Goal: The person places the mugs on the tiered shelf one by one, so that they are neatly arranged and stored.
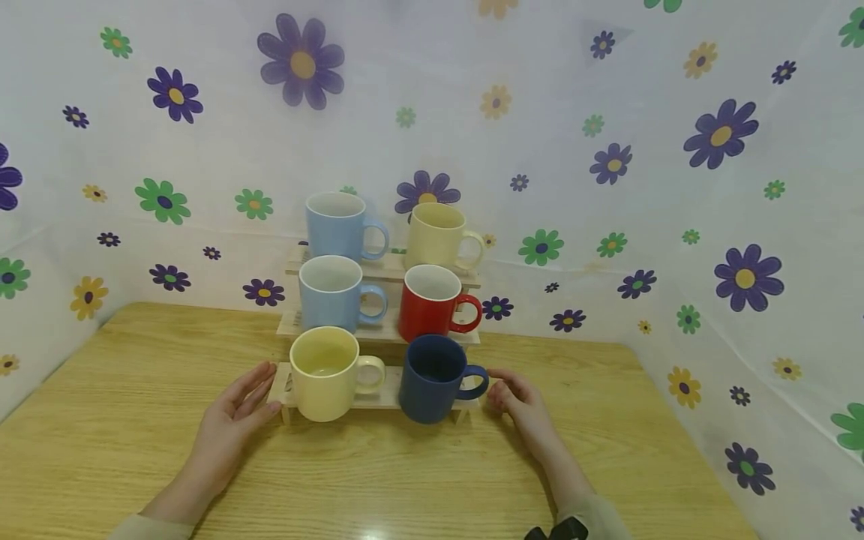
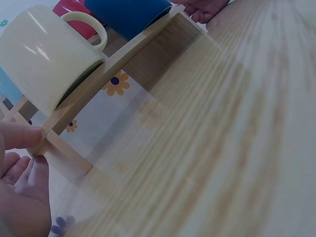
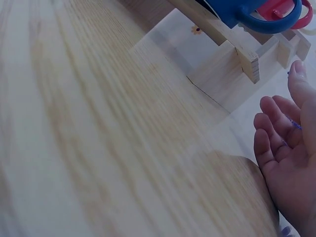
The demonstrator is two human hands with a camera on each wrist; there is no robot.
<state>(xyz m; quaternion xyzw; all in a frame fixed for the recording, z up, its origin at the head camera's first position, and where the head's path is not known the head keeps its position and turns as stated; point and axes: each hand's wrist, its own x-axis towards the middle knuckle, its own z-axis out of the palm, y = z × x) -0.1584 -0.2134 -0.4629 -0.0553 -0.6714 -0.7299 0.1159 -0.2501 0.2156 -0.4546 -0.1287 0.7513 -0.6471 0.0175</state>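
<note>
A three-step wooden mug stand (image 1: 386, 397) bears mugs in pairs. On its lowest step are a pale yellow mug (image 1: 324, 386) and a dark blue mug (image 1: 427, 390). The middle step has a light blue mug (image 1: 331, 300) and a red mug (image 1: 425, 307). Another light blue mug (image 1: 335, 229) and a second pale yellow mug (image 1: 432, 238) stand on top. My left hand (image 1: 232, 420) holds the left end of the lowest step, thumb (image 2: 22, 136) and fingertips against the wood. Beside the stand's right end, my right hand (image 1: 526, 412) is apart from it with loosely curled fingers (image 3: 276, 118).
The stand rests on a wood-grain table (image 1: 378, 480). Behind and at the sides hangs a white cloth (image 1: 486, 150) with purple, green and yellow flowers. All the mug handles point to the right.
</note>
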